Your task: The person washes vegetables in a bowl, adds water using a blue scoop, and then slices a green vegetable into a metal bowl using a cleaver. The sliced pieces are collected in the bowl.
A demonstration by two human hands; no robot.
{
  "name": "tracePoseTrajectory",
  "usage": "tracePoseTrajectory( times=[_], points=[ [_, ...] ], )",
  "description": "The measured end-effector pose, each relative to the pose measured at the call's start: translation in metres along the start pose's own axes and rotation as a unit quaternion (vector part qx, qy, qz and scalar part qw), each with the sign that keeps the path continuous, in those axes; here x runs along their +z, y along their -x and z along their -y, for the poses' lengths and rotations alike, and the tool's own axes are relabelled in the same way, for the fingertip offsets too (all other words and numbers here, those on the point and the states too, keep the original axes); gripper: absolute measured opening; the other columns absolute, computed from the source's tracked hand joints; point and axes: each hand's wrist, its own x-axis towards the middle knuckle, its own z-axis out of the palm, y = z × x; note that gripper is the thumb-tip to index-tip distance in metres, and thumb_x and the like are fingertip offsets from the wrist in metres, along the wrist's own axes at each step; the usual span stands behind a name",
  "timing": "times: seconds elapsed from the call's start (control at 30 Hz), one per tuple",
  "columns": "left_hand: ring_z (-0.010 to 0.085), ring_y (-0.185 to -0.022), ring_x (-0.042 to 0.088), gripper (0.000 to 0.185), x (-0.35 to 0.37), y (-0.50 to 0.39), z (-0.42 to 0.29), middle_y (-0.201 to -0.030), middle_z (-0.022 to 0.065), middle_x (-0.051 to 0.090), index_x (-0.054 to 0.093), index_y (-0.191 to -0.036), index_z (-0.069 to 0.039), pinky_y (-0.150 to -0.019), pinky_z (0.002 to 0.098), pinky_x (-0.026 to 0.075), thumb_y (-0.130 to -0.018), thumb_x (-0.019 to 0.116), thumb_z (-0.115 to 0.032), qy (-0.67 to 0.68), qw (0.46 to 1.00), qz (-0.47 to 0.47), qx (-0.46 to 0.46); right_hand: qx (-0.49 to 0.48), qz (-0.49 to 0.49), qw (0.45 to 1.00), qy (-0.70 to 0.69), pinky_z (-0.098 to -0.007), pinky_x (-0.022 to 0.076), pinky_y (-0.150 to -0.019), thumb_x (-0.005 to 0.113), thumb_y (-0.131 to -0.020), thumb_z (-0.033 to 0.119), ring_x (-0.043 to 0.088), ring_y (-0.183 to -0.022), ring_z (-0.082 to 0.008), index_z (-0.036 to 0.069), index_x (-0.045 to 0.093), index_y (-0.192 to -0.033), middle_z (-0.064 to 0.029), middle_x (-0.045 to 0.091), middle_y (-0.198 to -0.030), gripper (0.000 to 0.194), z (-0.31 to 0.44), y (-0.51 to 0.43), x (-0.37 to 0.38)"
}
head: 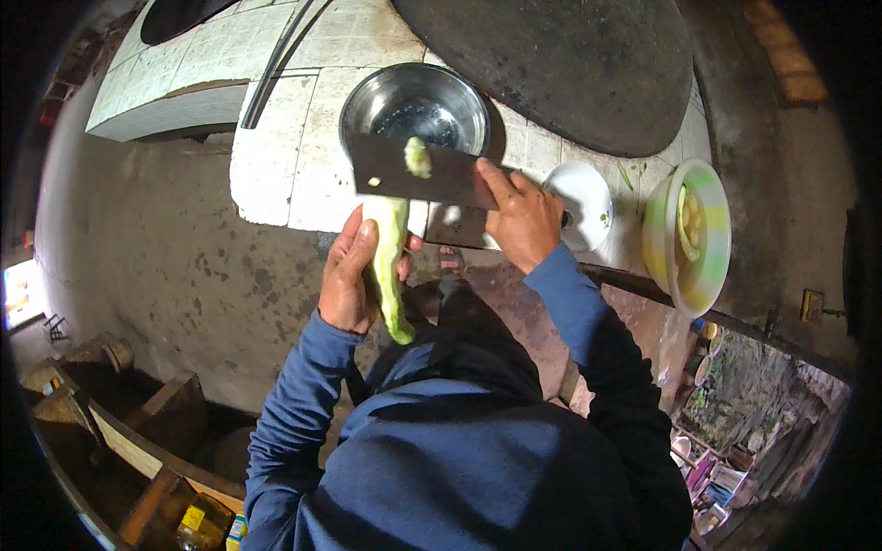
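Observation:
My left hand (351,275) grips a long, pale green peeled vegetable (389,262), its narrow, greener end pointing down towards me. In my right hand (522,213) is a wide dark cleaver (448,175), my index finger laid along the blade. The blade lies across the vegetable's upper end, over the near rim of a stainless steel bowl (420,103). A cut piece of the vegetable (417,158) and a small bit rest on or just above the blade. The bowl stands on the white tiled counter (265,172); small whitish bits show inside it.
A white plate (582,206) with green scraps sits right of my right hand. Beyond it, near the counter's edge, a striped plastic basin (720,237) holds yellowish pieces in liquid. A large dark round lid or pan cover (565,62) lies behind. Dark metal tongs or rods (275,65) lie at left.

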Motion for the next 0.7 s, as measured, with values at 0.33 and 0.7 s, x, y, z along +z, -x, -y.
tracePoseTrajectory(
  times=[0.33,0.7],
  points=[
    [0.0215,-0.103,0.062,0.039,-0.06,-0.008,0.04,-0.116,0.008,0.062,0.053,-0.13,-0.007,-0.085,0.0343,0.051,-0.095,0.063,-0.018,0.09,0.992,-0.041,0.074,-0.136,-0.043,0.989,-0.048,-0.0389,0.0482,-0.068,0.074,-0.058,0.005,0.059,-0.072,-0.0258,0.023,0.056,-0.138,-0.0042,0.051,-0.085,0.084,0.038,0.025,-0.024],
    [0.0172,-0.077,0.062,0.047,0.014,-0.014,-0.008,-0.102,0.0143,0.065,0.046,-0.139,-0.005,-0.064,0.0264,0.049,-0.1,0.053,-0.031,-0.137,0.989,-0.045,0.021,0.039,0.012,0.999,0.018,-0.0514,0.0506,-0.071,0.065,-0.076,0.011,0.067,-0.085,-0.0374,0.023,0.063,-0.127,-0.0146,0.068,-0.097,0.052,-0.01,-0.015,-0.004]
  ],
)
